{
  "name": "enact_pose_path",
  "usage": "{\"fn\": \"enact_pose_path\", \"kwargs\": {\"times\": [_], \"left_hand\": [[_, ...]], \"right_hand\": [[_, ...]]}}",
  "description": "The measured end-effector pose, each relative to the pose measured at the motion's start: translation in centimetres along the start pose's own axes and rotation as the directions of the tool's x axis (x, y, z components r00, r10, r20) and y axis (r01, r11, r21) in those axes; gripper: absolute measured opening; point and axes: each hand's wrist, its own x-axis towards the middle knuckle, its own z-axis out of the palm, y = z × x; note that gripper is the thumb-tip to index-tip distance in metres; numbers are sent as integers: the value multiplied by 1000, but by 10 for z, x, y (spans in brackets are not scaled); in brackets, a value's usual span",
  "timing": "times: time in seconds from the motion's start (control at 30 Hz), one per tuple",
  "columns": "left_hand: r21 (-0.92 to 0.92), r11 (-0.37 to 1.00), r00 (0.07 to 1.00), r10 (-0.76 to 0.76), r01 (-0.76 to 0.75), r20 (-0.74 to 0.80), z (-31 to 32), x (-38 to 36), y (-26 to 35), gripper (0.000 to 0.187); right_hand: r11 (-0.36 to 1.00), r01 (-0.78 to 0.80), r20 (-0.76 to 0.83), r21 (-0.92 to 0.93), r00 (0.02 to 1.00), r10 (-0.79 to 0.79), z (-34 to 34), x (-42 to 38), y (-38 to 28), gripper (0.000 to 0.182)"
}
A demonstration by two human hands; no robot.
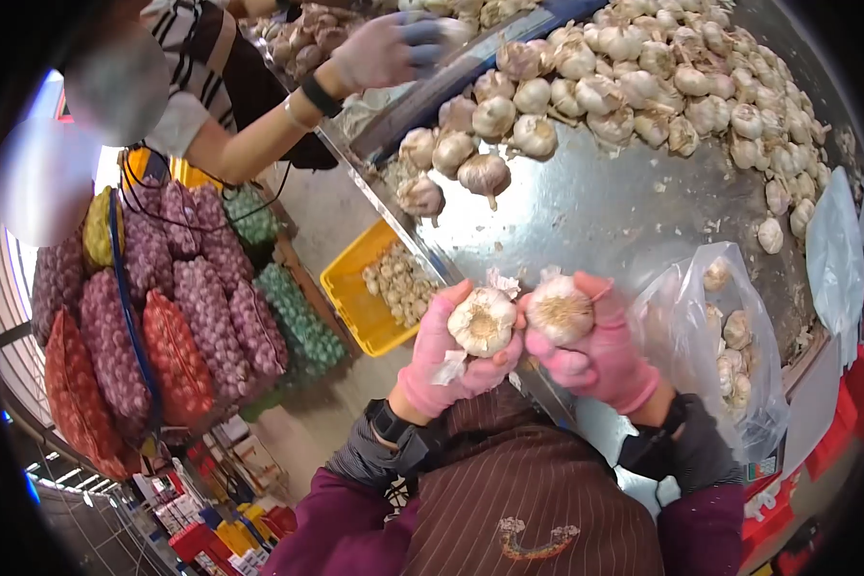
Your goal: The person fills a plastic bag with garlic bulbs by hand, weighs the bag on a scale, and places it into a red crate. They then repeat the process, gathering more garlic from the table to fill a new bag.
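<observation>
Pinching a garlic bulb [482, 322] between the thumb and fingers of the pink-gloved left hand [461, 353], and turning its root end upward. Clamping a second bulb [560, 310] in the right hand [593, 348], also gloved in pink, and showing its brown, fibrous root end. Holding both hands close together in front of a brown pinstriped apron [528, 480], bulbs side by side, with a loose flake of skin [448, 368] clinging to the left glove. Wearing a dark watch [389, 422] just behind the left hand, below a purple sleeve. Keeping a clear plastic bag [760, 408] of garlic just to the right of the right hand. Facing, directly ahead of both hands, a shiny metal tabletop [547, 211] sprinkled with bits of skin. Having a yellow crate [341, 288] ahead and to the left of the left hand, below table level, containing what look like smaller garlic bulbs. Facing a loose cluster of garlic [483, 175] beyond the left hand, and a broad heap [643, 86] well beyond the right one. Having stacked mesh sacks [178, 288] in purple, red and green far to the left of the left hand. Working across from a co-worker's gloved hand [389, 50], reaching over the blue-edged rim beyond the left hand.
</observation>
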Motion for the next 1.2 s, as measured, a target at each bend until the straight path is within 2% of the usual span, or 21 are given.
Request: {"fn": "enact_pose_path", "kwargs": {"times": [0.03, 0.2, 0.27, 0.33, 0.37, 0.4, 0.43, 0.47, 0.53, 0.6, 0.67, 0.8, 0.87, 0.93, 1.0, 1.03, 1.07, 1.1, 1.13, 1.17, 1.2], "left_hand": [[-44, 999, 997, -9, 5, -81, -1, -7, -3, 70], [-2, 999, 997, 45, -46, -65, -8, -22, -11, 68], [174, 978, 972, 149, -118, -181, -2, -24, -15, 71], [227, 966, 974, 164, -125, -158, 2, -19, -23, 58], [532, 816, 916, 364, -226, -169, -2, -11, -30, 51], [780, 563, 830, 548, -273, -106, -2, -4, -39, 45], [898, 296, 792, 604, -325, 88, 3, 1, -53, 45], [942, -226, 840, 433, -248, 325, 19, -2, -46, 59], [807, -553, 819, 353, -209, 453, 30, 10, -34, 63], [728, -683, 769, 430, -65, 473, 50, 37, -13, 58], [460, -886, 692, 369, 61, 620, 44, 87, 10, 56], [159, -977, 844, 202, 140, 496, 33, 174, 32, 54], [67, -970, 876, 240, 233, 418, 29, 200, 34, 49], [121, -976, 894, 216, 182, 394, 31, 203, 44, 42], [528, -847, 920, 257, 67, 297, 44, 181, 44, 37], [791, -593, 923, 198, -154, 329, 29, 173, 52, 34], [998, -50, 985, 167, -34, 42, 38, 151, 47, 32], [841, 541, 1000, -25, 13, 1, 35, 130, 44, 29], [553, 833, 988, 56, 33, -144, 52, 101, 22, 25], [475, 879, 939, 195, -40, -283, 71, 82, 3, 28], [409, 912, 961, 92, 23, -259, 55, 69, 12, 35]], "right_hand": [[998, -19, 37, 55, 999, 17, -1, 5, 10, 63], [987, -19, 80, 159, 997, 6, 0, 10, 35, 67], [984, 3, 31, 180, 999, -9, -1, 7, 38, 68], [956, -19, 202, 292, 978, -43, -14, 3, 40, 67], [957, -1, 195, 291, 979, -58, -9, 2, 41, 67], [919, 192, -88, 343, 981, -172, 0, 4, 44, 63], [856, 387, -364, 343, 895, -259, 5, 4, 45, 59], [846, 406, -363, 344, 889, -279, -4, -3, 43, 59], [849, 281, -43, 447, 955, -293, -34, -23, 43, 60], [825, 304, -146, 476, 953, -267, -46, -39, 49, 61], [786, 172, 97, 594, 955, -281, -76, -43, 61, 69], [808, 269, 26, 524, 943, -331, -68, -57, 56, 73], [798, 312, 10, 516, 929, -370, -57, -65, 50, 72], [809, 366, -6, 460, 912, -409, -49, -69, 44, 70], [798, 362, 14, 482, 907, -420, -42, -70, 35, 68], [783, 410, 3, 468, 885, -465, -37, -69, 31, 64], [766, 449, -4, 460, 863, -505, -32, -66, 28, 61], [765, 456, 4, 455, 858, -514, -28, -62, 26, 60], [763, 435, 19, 477, 863, -504, -25, -56, 25, 60], [775, 425, 34, 468, 868, -496, -20, -50, 24, 60], [791, 409, 49, 455, 876, -481, -15, -45, 25, 60]]}}
